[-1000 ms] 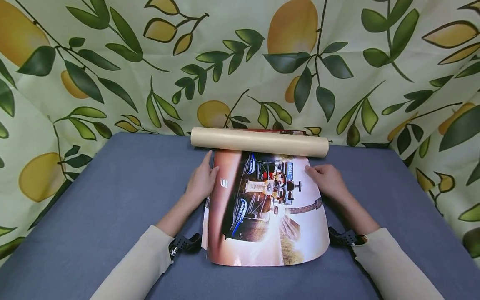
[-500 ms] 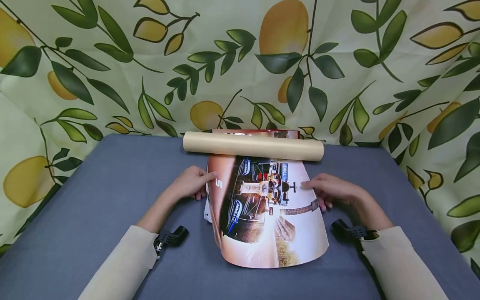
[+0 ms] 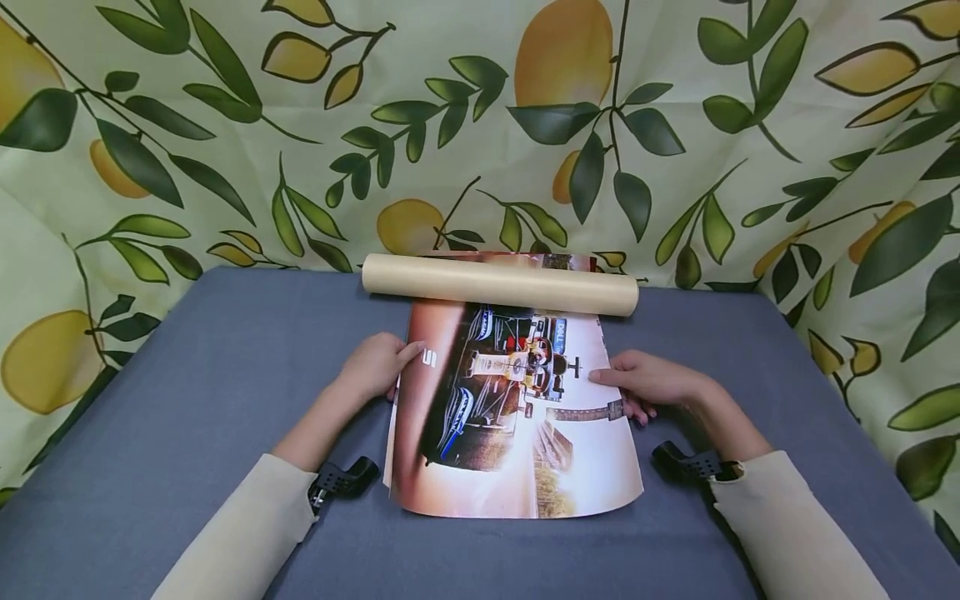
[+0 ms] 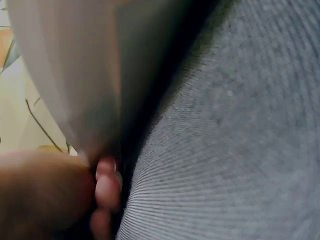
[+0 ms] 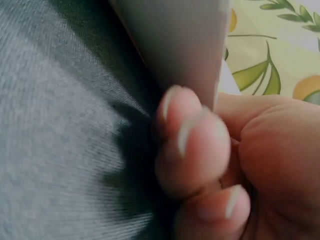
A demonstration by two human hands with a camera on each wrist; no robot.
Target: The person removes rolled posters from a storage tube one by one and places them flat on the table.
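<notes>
Blue-grey table, poster, cardboard tube

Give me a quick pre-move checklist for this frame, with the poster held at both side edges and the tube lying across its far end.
1. Left hand pinches the poster at its left edge: ok.
2. Right hand pinches the right edge, fingers curled beneath: ok.
3. Cardboard tube lies across the far end: ok.
4. Near edge flat on the blue table: not ok, it curls up.
5. Poster's far edge behind the tube: cannot tell.
</notes>
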